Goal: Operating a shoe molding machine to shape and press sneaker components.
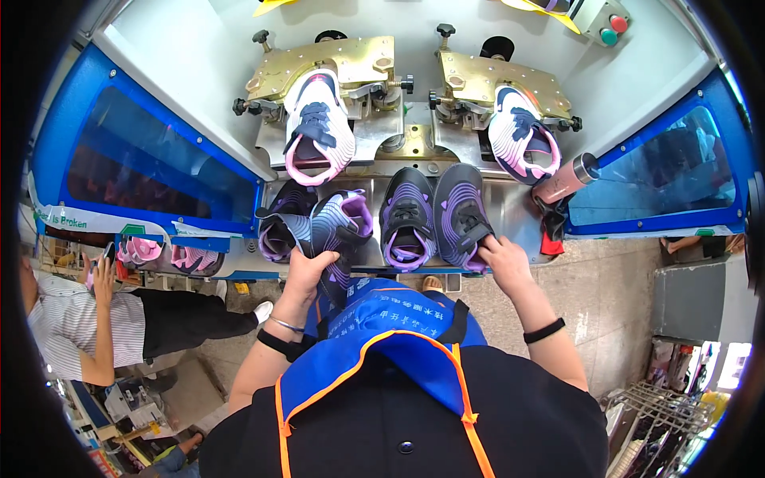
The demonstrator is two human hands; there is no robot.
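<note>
My left hand [309, 275] is closed on a black and purple sneaker [328, 226], which is tilted on its side above the metal ledge. Another dark purple sneaker [276, 239] lies partly hidden beside it. My right hand [504, 263] grips the heel of a black sneaker with purple lines [460, 209], its toe pointing away from me. Just left of that stands a matching sneaker [407, 217], untouched. Beyond them, two white sneakers with pink collars and navy laces sit at the machine: one [320, 119] on the left, the other [522, 131] on the right.
Brass-coloured clamp plates [351, 62] with black knobs stand at the back. A pink bottle [566, 179] is at the ledge's right end. Blue-framed window panels [151, 151] flank the workspace. Red and green buttons [612, 30] are at upper right. A person [103, 319] stands at left.
</note>
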